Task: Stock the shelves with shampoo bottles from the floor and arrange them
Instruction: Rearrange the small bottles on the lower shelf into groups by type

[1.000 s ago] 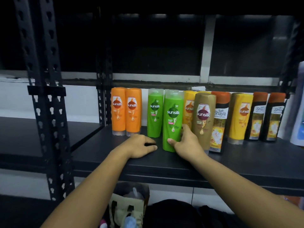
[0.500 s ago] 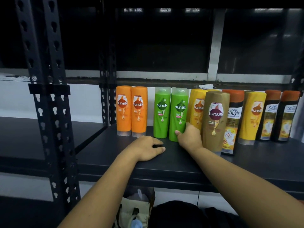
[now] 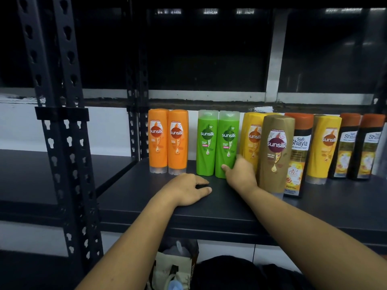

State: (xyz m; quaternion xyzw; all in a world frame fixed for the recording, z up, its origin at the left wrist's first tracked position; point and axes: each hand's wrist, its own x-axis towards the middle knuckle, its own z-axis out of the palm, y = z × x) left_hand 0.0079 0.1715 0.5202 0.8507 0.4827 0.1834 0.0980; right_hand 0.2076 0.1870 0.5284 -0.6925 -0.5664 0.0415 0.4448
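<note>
A row of shampoo bottles stands upright on the black shelf (image 3: 134, 197). From the left come two orange bottles (image 3: 158, 141), two green ones, a yellow bottle (image 3: 250, 135), a golden-brown bottle (image 3: 276, 155) set further forward, and more to the right. My right hand (image 3: 240, 176) holds the base of the right green bottle (image 3: 228, 139), thumb on its front, fingers hidden at its right side. That bottle stands level with the left green bottle (image 3: 207, 141). My left hand (image 3: 188, 189) rests on the shelf in front of the green pair, holding nothing.
Further right stand a dark Safi Shayla bottle (image 3: 299, 151), another yellow bottle (image 3: 325, 147) and two more dark bottles (image 3: 358, 147). A perforated black upright (image 3: 62, 143) rises at the left. An open bag (image 3: 178, 266) sits on the floor under the shelf.
My right hand has pushed the right green bottle back from the front into line beside the other green bottle. My left hand stayed on the shelf.
</note>
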